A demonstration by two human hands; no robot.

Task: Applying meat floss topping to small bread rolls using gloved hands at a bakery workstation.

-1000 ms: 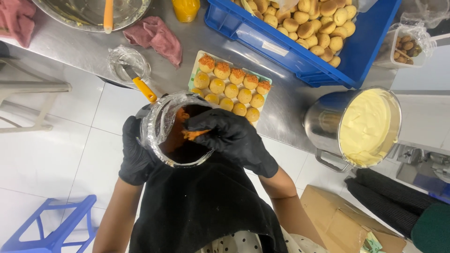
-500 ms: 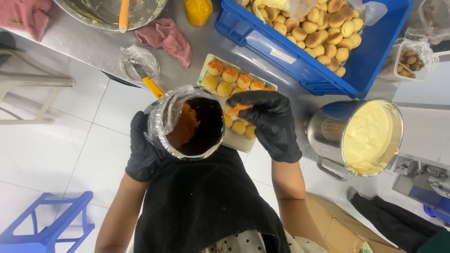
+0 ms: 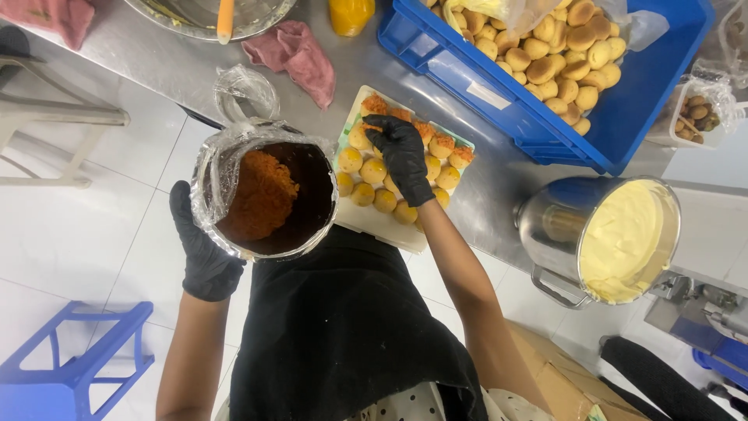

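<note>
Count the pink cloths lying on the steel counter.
2. One pink cloth lies crumpled above the tray of buns, beside the big metal bowl; another pink cloth lies at the counter's top left corner, cut by the frame. More may lie out of view.

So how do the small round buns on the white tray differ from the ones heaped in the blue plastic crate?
The small round buns on the white tray lie in neat rows in a single layer, while the buns in the blue plastic crate are piled loosely. Several tray buns carry an orange crumb topping; the crate buns look plain and somewhat browner. Both batches are small, round and golden, and sit on the steel table.
</note>
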